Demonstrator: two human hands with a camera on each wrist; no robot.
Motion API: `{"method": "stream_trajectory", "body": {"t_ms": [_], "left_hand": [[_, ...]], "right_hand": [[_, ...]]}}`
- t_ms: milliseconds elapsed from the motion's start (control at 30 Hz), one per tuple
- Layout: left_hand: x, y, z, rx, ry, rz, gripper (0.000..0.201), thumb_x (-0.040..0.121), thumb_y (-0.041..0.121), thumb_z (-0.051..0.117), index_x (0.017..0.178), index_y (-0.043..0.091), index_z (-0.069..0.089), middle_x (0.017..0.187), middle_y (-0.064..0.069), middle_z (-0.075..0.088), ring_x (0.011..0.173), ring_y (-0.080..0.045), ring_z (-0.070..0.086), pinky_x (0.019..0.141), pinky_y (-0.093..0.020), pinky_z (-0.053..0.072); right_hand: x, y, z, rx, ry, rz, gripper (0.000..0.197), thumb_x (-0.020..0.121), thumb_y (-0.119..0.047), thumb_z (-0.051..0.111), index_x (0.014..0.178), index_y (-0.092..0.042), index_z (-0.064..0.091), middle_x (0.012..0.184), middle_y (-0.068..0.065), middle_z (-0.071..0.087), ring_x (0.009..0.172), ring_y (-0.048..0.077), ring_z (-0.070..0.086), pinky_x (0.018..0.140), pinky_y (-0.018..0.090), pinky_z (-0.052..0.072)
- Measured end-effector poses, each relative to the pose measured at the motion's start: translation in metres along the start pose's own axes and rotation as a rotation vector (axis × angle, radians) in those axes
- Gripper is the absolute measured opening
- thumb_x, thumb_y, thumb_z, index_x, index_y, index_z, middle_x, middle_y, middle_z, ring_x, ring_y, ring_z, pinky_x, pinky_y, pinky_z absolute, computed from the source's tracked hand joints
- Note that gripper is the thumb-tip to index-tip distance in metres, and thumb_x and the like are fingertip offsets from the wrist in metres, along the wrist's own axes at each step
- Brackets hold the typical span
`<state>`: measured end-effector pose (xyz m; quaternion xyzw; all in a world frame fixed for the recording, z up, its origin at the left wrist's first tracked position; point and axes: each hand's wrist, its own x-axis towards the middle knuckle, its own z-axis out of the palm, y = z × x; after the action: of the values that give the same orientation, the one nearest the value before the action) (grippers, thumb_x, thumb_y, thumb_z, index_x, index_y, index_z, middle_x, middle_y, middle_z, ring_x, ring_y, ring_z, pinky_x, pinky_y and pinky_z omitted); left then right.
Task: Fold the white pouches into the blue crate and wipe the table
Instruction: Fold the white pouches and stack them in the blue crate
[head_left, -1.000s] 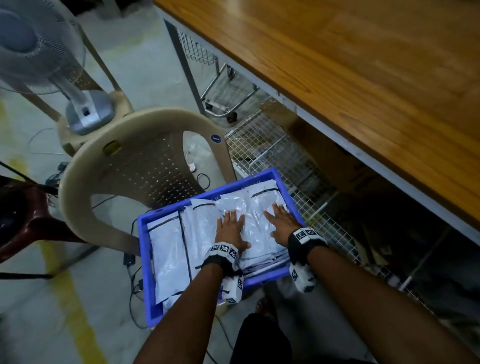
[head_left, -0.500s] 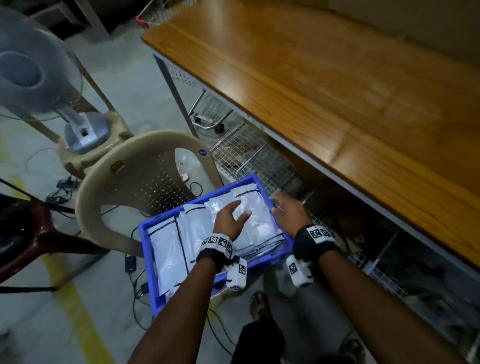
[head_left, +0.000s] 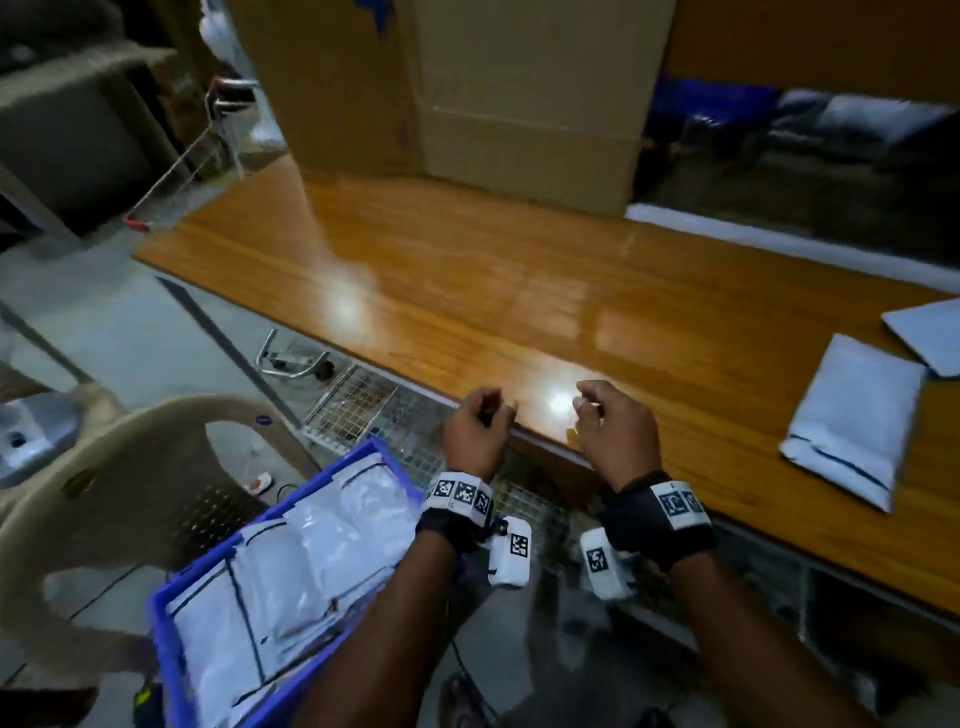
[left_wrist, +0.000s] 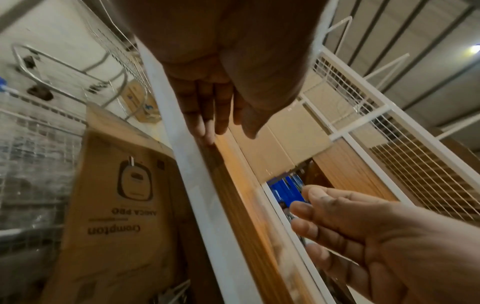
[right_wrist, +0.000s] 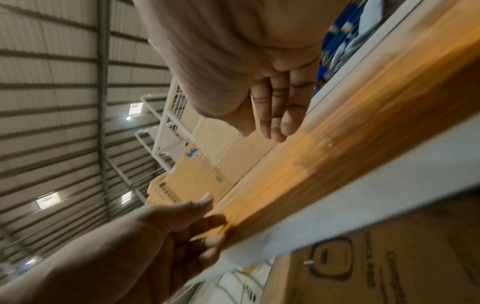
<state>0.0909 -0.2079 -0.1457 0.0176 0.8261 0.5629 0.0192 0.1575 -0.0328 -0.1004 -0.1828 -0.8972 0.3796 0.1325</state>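
Head view: both hands are empty with loosely curled fingers — the left hand and right hand hover at the near edge of the surface. A second ago they pressed pouches in the crate, now behind the left wrist. I judge the step is fetching the next pouch, lying well right of the right fingers — a reach is needed.

Left wrist view: fingers relaxed, holding nothing.

Right wrist view: fingers likewise empty, above the surface.
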Motion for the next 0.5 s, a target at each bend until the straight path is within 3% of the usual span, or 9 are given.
{"method": "stream_trajectory", "body": {"t_ms": [133, 267, 333, 400, 500], "left_hand": [[-0.018, 0.022, 0.060, 0.008, 0.005, -0.047, 0.022, 0.086, 0.035, 0.073, 0.102, 0.021, 0.068, 0.097, -0.004, 0.073, 0.093, -0.022, 0.068, 0.086, -0.043, 0.058], [-0.038, 0.047, 0.099, 0.099, -0.014, 0.007, 0.025, 0.085, 0.036, 0.073, 0.104, 0.020, 0.071, 0.092, 0.000, 0.075, 0.084, -0.016, 0.070, 0.078, -0.037, 0.060], [-0.044, 0.060, 0.117, 0.099, -0.023, 0.034, 0.026, 0.084, 0.034, 0.074, 0.103, 0.017, 0.071, 0.089, 0.000, 0.074, 0.081, -0.015, 0.070, 0.076, -0.039, 0.061], [-0.048, 0.072, 0.135, 0.103, -0.062, 0.046, 0.027, 0.083, 0.033, 0.077, 0.102, 0.015, 0.071, 0.085, 0.001, 0.072, 0.080, -0.015, 0.070, 0.077, -0.039, 0.060], [-0.056, 0.087, 0.165, 0.110, -0.159, 0.068, 0.032, 0.082, 0.035, 0.078, 0.104, 0.012, 0.071, 0.090, -0.001, 0.072, 0.083, -0.016, 0.069, 0.079, -0.038, 0.060]], "right_hand": [[0.000, 0.057, -0.075, -0.037, 0.108, 0.079, 0.031, 0.095, -0.030, 0.059, 0.125, -0.022, 0.064, 0.120, 0.005, 0.068, 0.107, 0.025, 0.063, 0.086, 0.033, 0.050], [-0.002, 0.123, -0.137, -0.149, 0.293, 0.116, 0.032, 0.093, -0.027, 0.061, 0.123, -0.016, 0.064, 0.120, 0.013, 0.065, 0.111, 0.035, 0.058, 0.090, 0.040, 0.048], [0.003, 0.157, -0.161, -0.193, 0.313, 0.188, 0.040, 0.092, -0.031, 0.061, 0.128, -0.014, 0.060, 0.131, 0.013, 0.060, 0.121, 0.034, 0.052, 0.100, 0.042, 0.044], [0.008, 0.187, -0.177, -0.263, 0.186, 0.291, 0.054, 0.094, -0.041, 0.056, 0.141, -0.015, 0.049, 0.149, 0.015, 0.043, 0.136, 0.034, 0.039, 0.111, 0.047, 0.033], [0.009, 0.208, -0.191, -0.372, -0.129, 0.368, 0.066, 0.099, -0.054, 0.038, 0.153, -0.020, 0.026, 0.161, 0.014, 0.015, 0.147, 0.033, 0.018, 0.117, 0.047, 0.023]]}}
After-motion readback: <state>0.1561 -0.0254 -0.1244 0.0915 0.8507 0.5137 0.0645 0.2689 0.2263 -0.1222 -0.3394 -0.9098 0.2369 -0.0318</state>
